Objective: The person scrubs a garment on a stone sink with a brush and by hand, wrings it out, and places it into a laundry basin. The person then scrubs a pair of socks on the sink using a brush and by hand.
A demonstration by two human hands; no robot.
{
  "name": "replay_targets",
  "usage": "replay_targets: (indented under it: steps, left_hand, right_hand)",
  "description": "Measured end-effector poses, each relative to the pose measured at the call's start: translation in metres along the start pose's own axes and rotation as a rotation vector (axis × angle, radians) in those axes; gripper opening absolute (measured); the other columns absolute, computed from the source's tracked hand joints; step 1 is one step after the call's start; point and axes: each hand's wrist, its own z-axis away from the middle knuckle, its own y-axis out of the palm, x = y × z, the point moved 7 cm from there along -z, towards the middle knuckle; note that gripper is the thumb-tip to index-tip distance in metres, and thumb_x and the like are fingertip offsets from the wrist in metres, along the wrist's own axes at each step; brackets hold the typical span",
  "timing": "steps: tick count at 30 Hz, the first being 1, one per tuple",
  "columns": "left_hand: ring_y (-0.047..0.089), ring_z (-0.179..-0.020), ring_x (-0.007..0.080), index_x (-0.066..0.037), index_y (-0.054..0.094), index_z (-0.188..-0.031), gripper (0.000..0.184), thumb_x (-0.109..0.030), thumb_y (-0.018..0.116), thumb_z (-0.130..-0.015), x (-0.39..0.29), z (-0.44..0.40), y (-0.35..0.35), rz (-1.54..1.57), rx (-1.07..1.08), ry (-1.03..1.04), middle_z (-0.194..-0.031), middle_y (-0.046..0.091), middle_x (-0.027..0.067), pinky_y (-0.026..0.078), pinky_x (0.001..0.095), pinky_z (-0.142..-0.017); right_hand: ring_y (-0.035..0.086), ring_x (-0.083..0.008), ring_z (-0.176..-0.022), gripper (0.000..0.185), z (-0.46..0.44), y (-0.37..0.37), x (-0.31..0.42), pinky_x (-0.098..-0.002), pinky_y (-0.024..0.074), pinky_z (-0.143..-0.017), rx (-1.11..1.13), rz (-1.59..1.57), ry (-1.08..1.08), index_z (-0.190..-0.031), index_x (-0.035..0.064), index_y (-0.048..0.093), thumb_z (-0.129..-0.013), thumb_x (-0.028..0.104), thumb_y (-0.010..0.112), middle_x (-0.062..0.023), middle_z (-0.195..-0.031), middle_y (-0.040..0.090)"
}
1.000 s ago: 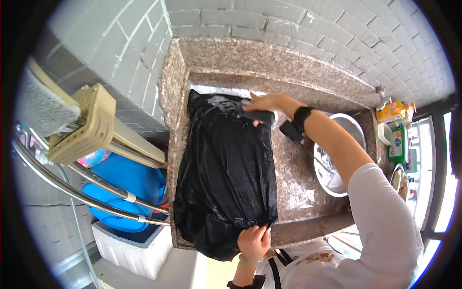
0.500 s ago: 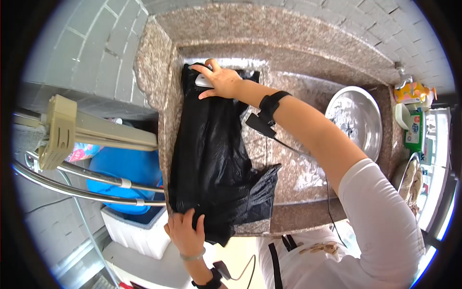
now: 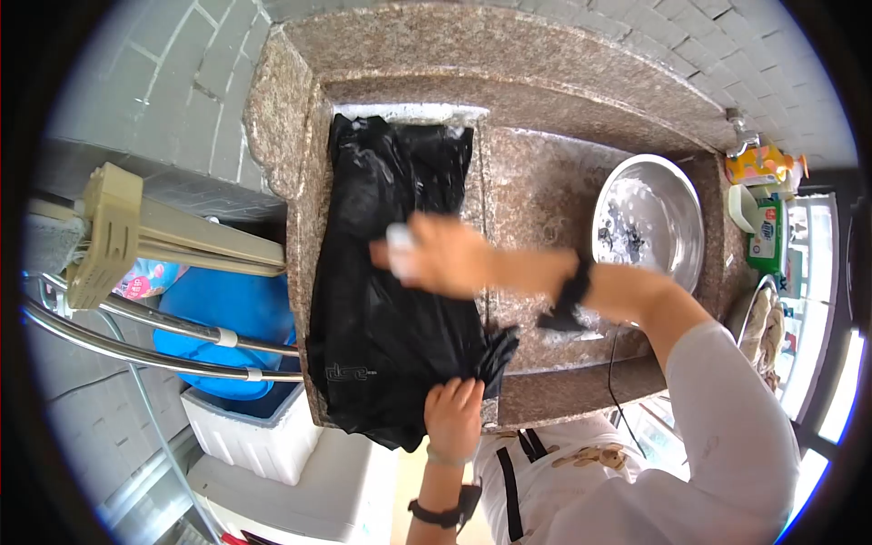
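A wet black garment (image 3: pixel 381 336) with a small outlined print lies spread over the stone washing slab, its near edge hanging past the slab's front. My left hand (image 3: pixel 454 418) is closed on the garment's near right edge, where the cloth bunches up. Over the middle of the garment is my right hand (image 3: pixel 445 254), smeared by motion, its fingers around a small white, rounded bar-like object (image 3: pixel 401 252). Whether that object is soap or a brush cannot be made out. White suds streak the garment's far end.
Right of the slab, a steel basin (image 3: pixel 649 227) with some water stands in the stone sink (image 3: pixel 536 209). A tap (image 3: pixel 743 132) and a green package (image 3: pixel 766 234) are at the far right. Left are metal rails (image 3: pixel 218 336), a blue tub (image 3: pixel 227 309) and a white bin (image 3: pixel 254 436).
My right hand has come nearer from the garment's far end to its middle with the white object. My left hand has shifted right along the near edge, and the cloth there has been rearranged.
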Motion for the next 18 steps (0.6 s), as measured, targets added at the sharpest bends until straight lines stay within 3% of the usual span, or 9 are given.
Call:
replay_targets:
  steps: [1, 2, 6, 8, 10, 13, 15, 17, 18]
  left_hand:
    - [0.058, -0.09, 0.024, -0.003, 0.067, -0.089, 0.019, -0.007, 0.061, -0.072, 0.003, 0.018, 0.003, 0.02, -0.032, -0.026, -0.093, 0.064, 0.0057, 0.044, 0.0385, -0.077]
    - [0.059, -0.088, 0.0245, -0.003, 0.067, -0.088, 0.016, -0.007, 0.062, -0.073, 0.007, 0.034, 0.008, 0.042, -0.059, -0.052, -0.093, 0.065, 0.006, 0.044, 0.0387, -0.075]
    - [0.062, -0.098, 0.0223, -0.005, 0.07, -0.088, 0.011, -0.007, 0.065, -0.079, 0.014, 0.058, 0.016, 0.15, -0.175, -0.092, -0.102, 0.067, 0.0043, 0.047, 0.0375, -0.083]
    - [0.062, -0.099, 0.0221, -0.004, 0.07, -0.087, 0.011, -0.007, 0.064, -0.079, 0.016, 0.06, 0.019, 0.175, -0.172, -0.112, -0.1, 0.068, 0.0044, 0.046, 0.0381, -0.085]
    - [0.062, -0.099, 0.022, -0.004, 0.07, -0.088, 0.011, -0.006, 0.063, -0.079, 0.018, 0.06, 0.022, 0.179, -0.191, -0.108, -0.1, 0.068, 0.0047, 0.046, 0.0384, -0.086]
    - [0.06, -0.103, 0.0227, -0.005, 0.07, -0.095, 0.018, -0.003, 0.061, -0.079, 0.015, 0.064, 0.016, 0.207, -0.151, -0.148, -0.106, 0.066, 0.0065, 0.045, 0.0391, -0.089]
    - [0.061, -0.102, 0.0235, -0.004, 0.07, -0.094, 0.018, -0.002, 0.061, -0.078, 0.016, 0.059, 0.016, 0.231, -0.197, -0.139, -0.105, 0.067, 0.0066, 0.045, 0.0387, -0.088]
    - [0.061, -0.101, 0.0234, -0.004, 0.07, -0.093, 0.017, -0.002, 0.061, -0.078, 0.019, 0.072, 0.02, 0.248, -0.236, -0.145, -0.104, 0.067, 0.0059, 0.046, 0.0385, -0.088]
    - [0.061, -0.101, 0.0234, -0.004, 0.07, -0.092, 0.016, -0.002, 0.061, -0.078, 0.021, 0.072, 0.026, 0.265, -0.244, -0.168, -0.103, 0.067, 0.0052, 0.046, 0.0382, -0.088]
  right_hand:
    - [0.058, -0.0286, -0.074, 0.043, 0.034, -0.006, 0.04, -0.0379, 0.0522, -0.062, -0.109, -0.052, -0.185, -0.126, 0.0294, 0.048, -0.086, 0.045, 0.052, -0.014, -0.086, 0.05]
    - [0.058, -0.0278, -0.077, 0.037, 0.062, 0.031, 0.058, -0.0371, 0.0523, -0.065, 0.297, -0.322, 0.085, -0.114, 0.026, 0.058, -0.084, 0.047, 0.053, -0.0133, -0.08, 0.051]
    - [0.058, -0.0285, -0.084, 0.036, 0.06, 0.056, 0.018, -0.0377, 0.0511, -0.072, 0.297, -0.33, 0.286, -0.109, 0.0235, 0.059, -0.083, 0.048, 0.051, -0.0153, -0.082, 0.052]
    - [0.056, -0.0327, -0.085, 0.033, -0.023, 0.028, -0.061, -0.0423, 0.0509, -0.071, 0.034, 0.223, 0.052, -0.121, 0.0273, 0.046, -0.089, 0.035, 0.05, -0.017, -0.094, 0.05]
    - [0.058, -0.0313, -0.087, 0.03, -0.081, 0.019, -0.156, -0.0438, 0.0515, -0.063, -0.179, 0.237, 0.241, -0.121, 0.0281, 0.047, -0.092, 0.035, 0.046, -0.0176, -0.096, 0.052]
    - [0.058, -0.0322, -0.09, 0.03, -0.081, 0.015, -0.143, -0.0424, 0.051, -0.066, -0.085, 0.251, 0.323, -0.121, 0.0274, 0.048, -0.093, 0.036, 0.044, -0.0188, -0.101, 0.054]
    - [0.059, -0.0359, -0.086, 0.05, -0.022, 0.033, -0.063, -0.0461, 0.0507, -0.07, 0.137, 0.069, 0.298, -0.119, 0.0066, 0.047, -0.084, 0.042, 0.055, -0.018, -0.101, 0.054]
    - [0.06, -0.0362, -0.081, 0.061, 0.028, 0.051, 0.007, -0.0466, 0.0499, -0.072, 0.041, 0.114, 0.005, -0.117, -0.0008, 0.045, -0.079, 0.045, 0.06, -0.0171, -0.094, 0.055]
    - [0.059, -0.0351, -0.085, 0.056, 0.037, 0.048, 0.016, -0.0456, 0.0499, -0.073, 0.26, -0.011, 0.049, -0.115, 0.0024, 0.049, -0.081, 0.046, 0.057, -0.0177, -0.094, 0.056]
